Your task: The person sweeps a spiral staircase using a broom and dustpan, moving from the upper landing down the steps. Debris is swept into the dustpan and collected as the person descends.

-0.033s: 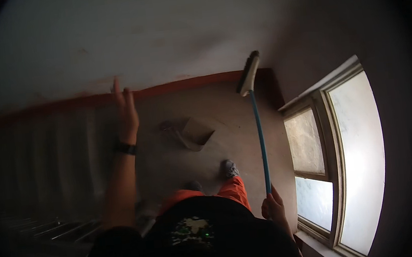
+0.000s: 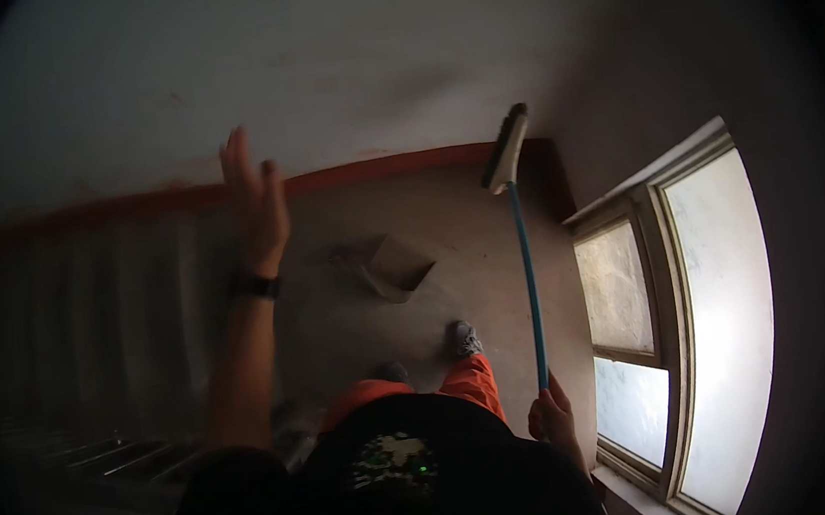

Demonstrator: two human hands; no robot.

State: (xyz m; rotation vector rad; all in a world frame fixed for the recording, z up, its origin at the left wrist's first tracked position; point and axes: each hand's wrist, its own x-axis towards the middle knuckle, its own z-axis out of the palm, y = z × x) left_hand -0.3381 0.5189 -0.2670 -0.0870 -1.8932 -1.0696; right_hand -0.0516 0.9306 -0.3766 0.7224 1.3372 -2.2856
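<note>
My right hand [image 2: 552,412] is wrapped round the blue handle of a broom [image 2: 530,285], low at the right beside the window. The broom's pale head with dark bristles is held up, away from me, near the corner of the wall. My left hand [image 2: 260,205] is raised in front of me with its fingers stretched out and nothing in it. A dark band circles that wrist. On the floor between my hands lies a boxy, dull-coloured dustpan [image 2: 401,263], its far-left part dim and blurred.
Stairs [image 2: 126,308] go off to the left, with a metal railing [image 2: 122,459] below them. A pale wall [image 2: 313,77] with a red band along its base stands ahead. At the right is a framed window [image 2: 663,271]. My shoes are on the landing floor [image 2: 472,251].
My left hand has risen a little and turned, its fingers showing wider apart. My right hand keeps its hold on the broom, which has barely shifted.
</note>
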